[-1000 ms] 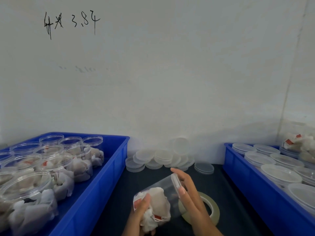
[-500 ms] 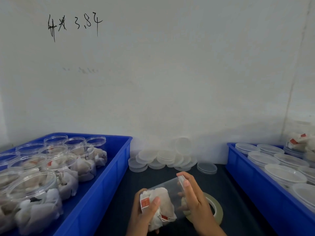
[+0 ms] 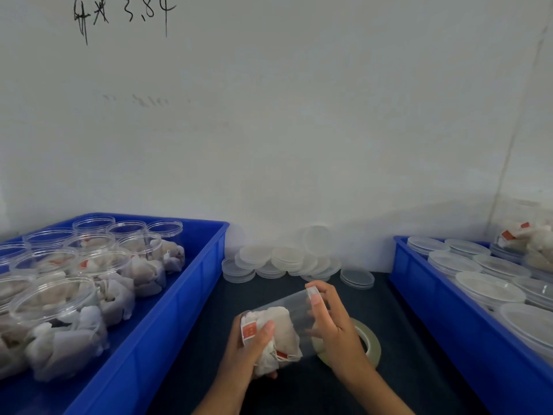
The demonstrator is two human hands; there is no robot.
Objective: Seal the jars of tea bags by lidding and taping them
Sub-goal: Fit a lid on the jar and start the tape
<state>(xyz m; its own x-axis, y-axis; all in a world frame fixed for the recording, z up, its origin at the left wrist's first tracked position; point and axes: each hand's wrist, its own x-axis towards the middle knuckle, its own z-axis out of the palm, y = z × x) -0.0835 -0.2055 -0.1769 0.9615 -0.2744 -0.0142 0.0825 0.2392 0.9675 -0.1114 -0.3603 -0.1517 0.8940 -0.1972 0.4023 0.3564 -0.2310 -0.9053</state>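
In the head view, a clear jar (image 3: 278, 327) of tea bags lies tilted on its side over the dark table (image 3: 404, 339), between two blue trays. The left hand (image 3: 248, 351) grips its base end with curled fingers, and the right hand (image 3: 332, 322) curls round the lidded end, thumb along the rim. This looks like the lidding step being finished; taping comes next, which calls for freeing the right hand to reach the tape roll (image 3: 369, 345) lying just beneath it.
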